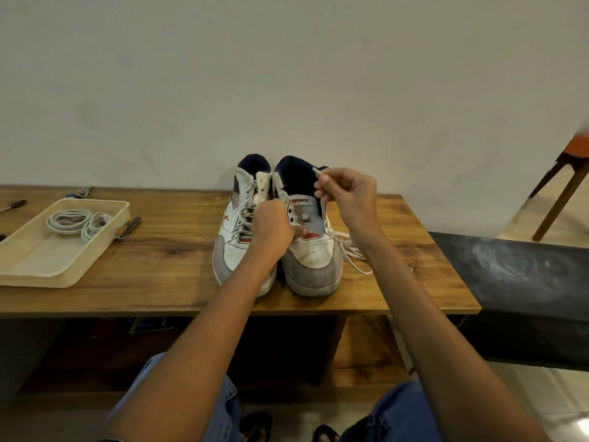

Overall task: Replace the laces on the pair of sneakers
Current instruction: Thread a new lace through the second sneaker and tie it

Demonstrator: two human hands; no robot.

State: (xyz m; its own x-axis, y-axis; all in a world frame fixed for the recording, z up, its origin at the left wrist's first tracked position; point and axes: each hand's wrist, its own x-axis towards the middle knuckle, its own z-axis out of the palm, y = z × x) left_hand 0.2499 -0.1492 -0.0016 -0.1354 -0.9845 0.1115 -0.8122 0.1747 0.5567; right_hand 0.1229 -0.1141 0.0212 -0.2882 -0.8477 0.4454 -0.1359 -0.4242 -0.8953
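Two white, grey and red sneakers stand side by side on the wooden table (165,275), toes towards me. The left sneaker (237,247) is still laced. The right sneaker (310,263) has bare eyelets over its tongue, and its old white lace (352,253) trails loose onto the table at its right. My left hand (271,231) grips the right sneaker's inner side near the eyelets. My right hand (350,196) is raised over the shoe's opening and pinches the lace's tip between finger and thumb. New grey laces (79,223) lie coiled in a cream tray (38,269).
The cream tray sits at the table's left. Small metal tools (129,229) lie beside it, and another tool (12,205) lies at the far left. A dark bench (522,282) adjoins the table on the right. Wooden chair legs (561,199) stand beyond it.
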